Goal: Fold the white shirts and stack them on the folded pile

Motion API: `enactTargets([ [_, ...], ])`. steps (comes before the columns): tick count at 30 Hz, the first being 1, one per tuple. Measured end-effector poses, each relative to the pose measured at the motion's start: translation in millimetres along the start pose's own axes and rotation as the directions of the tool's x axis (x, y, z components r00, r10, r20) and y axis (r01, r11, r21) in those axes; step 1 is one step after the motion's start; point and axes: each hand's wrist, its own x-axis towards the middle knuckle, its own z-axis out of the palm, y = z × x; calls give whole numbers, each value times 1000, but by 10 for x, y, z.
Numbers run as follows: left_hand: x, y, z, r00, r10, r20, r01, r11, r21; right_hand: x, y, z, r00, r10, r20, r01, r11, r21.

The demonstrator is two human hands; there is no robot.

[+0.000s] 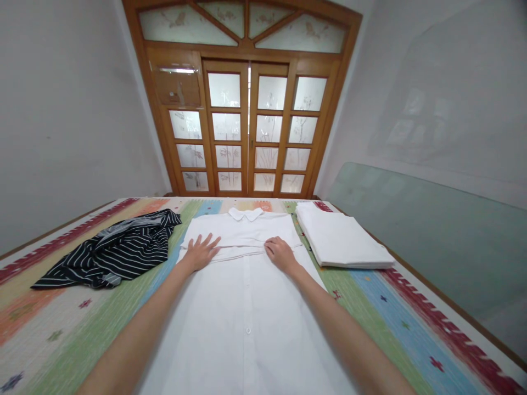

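A white collared button-up shirt [247,296] lies front up before me, its collar at the far end. Its sleeves seem to be laid across the chest, one edge over the other. My left hand [201,253] rests flat on the left part of these layers, fingers spread. On the other side, my right hand [280,253] has its fingers bent together at the edge of the folded layer and appears to pinch the cloth; its fingertips are partly hidden. The shirt's near end runs out of view between my forearms.
To the left a crumpled black-and-white striped garment [123,249] lies on the colourful striped cover [88,323]. A stack of folded white cloth [343,238] sits to the right. Beyond the right edge a greenish glass panel [411,219] leans by the wall; wooden doors [248,131] stand behind.
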Motion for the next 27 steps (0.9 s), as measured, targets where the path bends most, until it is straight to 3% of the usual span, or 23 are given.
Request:
enactTargets([
  [5, -60, 59, -12, 999, -36, -15, 36, 999, 4, -24, -39, -36, 998, 46, 40, -43, 997, -58],
  [9, -128, 135, -3, 998, -53, -29, 53, 999, -2, -143, -65, -57, 992, -35, 124, 45, 996, -79],
  [13, -289, 234, 36, 999, 22, -42, -23, 999, -23, -360, -110, -117, 964, -111, 242, 128, 990, -58],
  [22, -1030, 227, 143, 953, 263, -147, -272, 961, -42, -1065, -262, -553, 905, -259, 337, 246, 966, 82],
  [27, -1545, 171, 132, 926, 331, -183, -339, 940, -17, -1491, -340, -833, 881, -301, 366, 261, 953, 155],
])
